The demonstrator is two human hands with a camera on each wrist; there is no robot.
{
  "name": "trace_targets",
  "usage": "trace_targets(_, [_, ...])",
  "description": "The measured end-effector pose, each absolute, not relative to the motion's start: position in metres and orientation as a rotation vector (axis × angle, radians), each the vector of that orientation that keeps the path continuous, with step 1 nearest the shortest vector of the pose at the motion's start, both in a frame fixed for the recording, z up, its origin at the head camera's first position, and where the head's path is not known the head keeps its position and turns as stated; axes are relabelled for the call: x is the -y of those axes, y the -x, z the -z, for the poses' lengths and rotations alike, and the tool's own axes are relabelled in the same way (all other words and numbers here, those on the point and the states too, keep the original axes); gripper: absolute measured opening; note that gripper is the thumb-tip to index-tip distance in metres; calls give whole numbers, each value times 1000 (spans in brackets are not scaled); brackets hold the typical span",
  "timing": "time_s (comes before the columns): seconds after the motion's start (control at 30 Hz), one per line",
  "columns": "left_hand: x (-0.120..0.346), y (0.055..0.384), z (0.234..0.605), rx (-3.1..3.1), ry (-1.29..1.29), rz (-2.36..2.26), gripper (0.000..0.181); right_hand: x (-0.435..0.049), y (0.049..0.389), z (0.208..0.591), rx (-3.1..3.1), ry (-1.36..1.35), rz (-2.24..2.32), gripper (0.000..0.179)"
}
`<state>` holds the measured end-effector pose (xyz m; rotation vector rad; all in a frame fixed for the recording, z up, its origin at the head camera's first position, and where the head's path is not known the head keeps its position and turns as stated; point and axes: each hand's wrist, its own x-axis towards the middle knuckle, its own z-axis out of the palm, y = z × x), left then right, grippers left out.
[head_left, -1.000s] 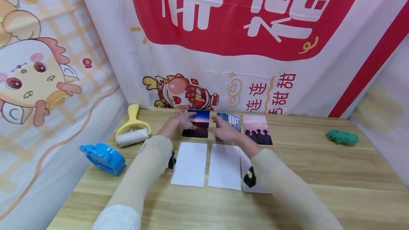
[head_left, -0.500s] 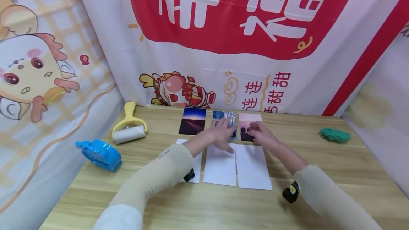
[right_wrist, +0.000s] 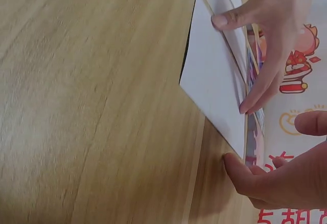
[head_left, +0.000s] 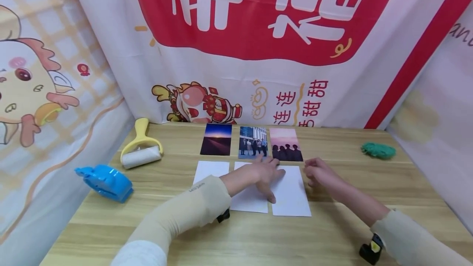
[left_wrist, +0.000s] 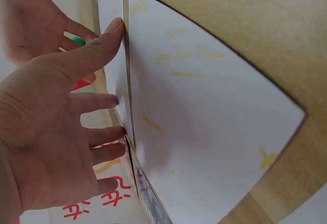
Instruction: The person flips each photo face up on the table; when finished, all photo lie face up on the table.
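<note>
My left hand [head_left: 263, 174] spreads its straight fingers over the right white card [head_left: 292, 198], its wrist above the middle white card [head_left: 248, 201]. Thumb and fingertips come right at the seam between these two cards in the left wrist view, where faint yellow print shows on the white paper. Just off the right card's far right corner, my right hand [head_left: 323, 176] hovers with loosely bent fingers, thumb apart from forefinger and nothing between them. Behind the cards lie a sunset road photo [head_left: 216, 139], a photo of people before a building [head_left: 253, 143] and a pink-sky silhouette photo [head_left: 286, 145].
A third white card [head_left: 212, 170] lies left, partly behind my left sleeve. At the table's left side are a yellow-handled roller [head_left: 141, 151] and a blue plastic object [head_left: 105, 182]. A green bundle [head_left: 378, 150] lies far right. A printed cloth [head_left: 229, 69] hangs behind the table.
My left hand has moved right and nearer, from the sunset photo to the white cards. My right hand has swung right, off the photos to beside the right card. The photos are now uncovered.
</note>
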<state>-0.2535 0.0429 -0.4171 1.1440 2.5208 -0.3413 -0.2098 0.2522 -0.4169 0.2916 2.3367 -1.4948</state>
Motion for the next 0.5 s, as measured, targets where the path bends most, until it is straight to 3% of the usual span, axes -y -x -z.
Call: trace_targets(0.5, [-49, 261, 429, -2506, -1139, 248, 103, -268, 197, 408, -2084, -334, 1565, 58])
